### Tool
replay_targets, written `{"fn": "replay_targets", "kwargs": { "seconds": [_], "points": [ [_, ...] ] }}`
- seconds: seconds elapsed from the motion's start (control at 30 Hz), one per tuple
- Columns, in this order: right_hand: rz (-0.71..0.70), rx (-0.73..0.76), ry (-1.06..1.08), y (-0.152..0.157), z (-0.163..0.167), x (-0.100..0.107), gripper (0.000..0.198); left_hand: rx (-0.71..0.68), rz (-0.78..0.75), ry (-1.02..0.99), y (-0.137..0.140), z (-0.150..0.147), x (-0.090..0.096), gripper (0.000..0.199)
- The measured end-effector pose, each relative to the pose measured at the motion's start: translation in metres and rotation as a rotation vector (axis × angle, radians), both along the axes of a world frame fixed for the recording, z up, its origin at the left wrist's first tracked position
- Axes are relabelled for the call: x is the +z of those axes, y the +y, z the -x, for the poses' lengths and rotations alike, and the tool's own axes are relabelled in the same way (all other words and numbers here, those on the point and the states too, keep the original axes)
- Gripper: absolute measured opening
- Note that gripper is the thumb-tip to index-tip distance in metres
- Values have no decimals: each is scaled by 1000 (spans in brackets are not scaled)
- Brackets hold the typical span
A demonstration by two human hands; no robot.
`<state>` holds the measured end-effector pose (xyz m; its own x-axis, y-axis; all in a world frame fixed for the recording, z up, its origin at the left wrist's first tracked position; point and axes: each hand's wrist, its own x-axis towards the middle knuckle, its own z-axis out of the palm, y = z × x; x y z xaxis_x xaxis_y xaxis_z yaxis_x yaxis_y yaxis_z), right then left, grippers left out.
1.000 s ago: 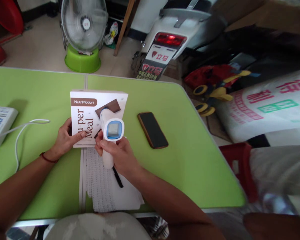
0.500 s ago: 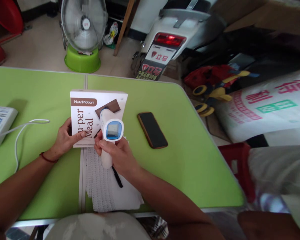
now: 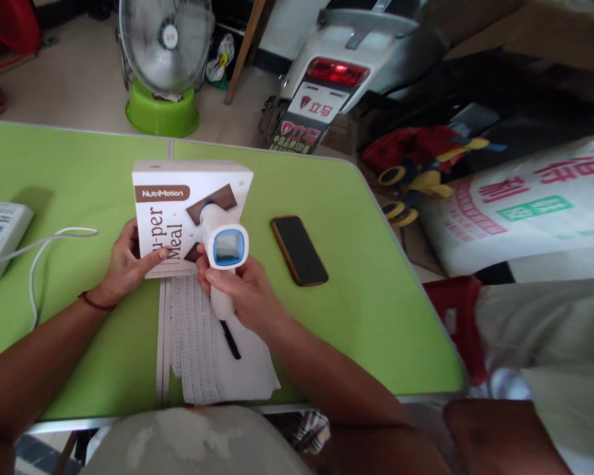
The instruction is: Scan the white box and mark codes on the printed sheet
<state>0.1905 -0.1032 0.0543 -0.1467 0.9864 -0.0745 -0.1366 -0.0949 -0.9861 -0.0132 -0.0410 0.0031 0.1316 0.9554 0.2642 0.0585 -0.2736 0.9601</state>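
Note:
My left hand (image 3: pixel 127 259) grips the lower left edge of a white NutriMotion box (image 3: pixel 161 234), its thumb across the printed front. The box stands tilted above the green table. Wrapped round the handle of a white infrared thermometer (image 3: pixel 221 224) with a blue-framed screen is my right hand (image 3: pixel 247 290). The thermometer's nose points at the box front and overlaps it; whether they touch I cannot tell. Below both lie printed paper sheets (image 3: pixel 198 363) and a black pen (image 3: pixel 230 340).
A phone (image 3: pixel 299 251) lies right of the box on the green table (image 3: pixel 366 316). At the left are a white power strip (image 3: pixel 2 234) and its cable (image 3: pixel 44 247). Beyond the table stand a fan (image 3: pixel 168 46) and a scooter (image 3: pixel 327 79). Another person's leg (image 3: pixel 539 330) shows at the right.
The box has tipped, showing more of its top face. The thermometer and my right hand have shifted slightly right relative to the box. The whole view has moved a little.

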Motion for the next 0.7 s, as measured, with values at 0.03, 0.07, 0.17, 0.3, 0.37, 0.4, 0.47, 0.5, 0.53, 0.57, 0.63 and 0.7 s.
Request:
{"fn": "replay_targets", "kwargs": {
  "seconds": [0.03, 0.07, 0.17, 0.3, 0.37, 0.4, 0.47, 0.5, 0.53, 0.57, 0.63, 0.7],
  "points": [
    [7, -4, -12, 0, -7, 2, 28, 14, -30, 7, 2, 1, -2, 57],
    [13, 21, -45, 0, -16, 3, 28, 29, -65, 16, 4, 2, -3, 57],
    [27, 98, -269, -3, -44, -2, 23, 65, -164, 55, 11, 5, -9, 60],
    [75, 95, -495, -10, -80, -22, 29, 30, -227, 87, 16, 6, -15, 62],
    [60, 33, -643, -11, -92, -33, 36, 12, -245, 116, 17, 6, -17, 65],
    [24, 6, -722, -11, -97, -38, 37, 3, -248, 135, 17, 6, -17, 66],
    [-70, -30, -868, -11, -102, -47, 37, -12, -259, 172, 18, 6, -16, 69],
    [-108, -43, -929, -11, -104, -52, 36, -18, -267, 189, 18, 5, -16, 70],
    [-134, -56, -984, -10, -104, -56, 36, -24, -276, 206, 18, 5, -15, 69],
    [-150, -68, -1028, -10, -104, -60, 35, -29, -285, 226, 19, 5, -14, 67],
    [-162, -86, -1088, -11, -104, -67, 33, -41, -298, 271, 19, 5, -14, 59],
    [-165, -88, -1118, -11, -105, -71, 34, -42, -304, 326, 20, 6, -15, 51]
  ]
}}
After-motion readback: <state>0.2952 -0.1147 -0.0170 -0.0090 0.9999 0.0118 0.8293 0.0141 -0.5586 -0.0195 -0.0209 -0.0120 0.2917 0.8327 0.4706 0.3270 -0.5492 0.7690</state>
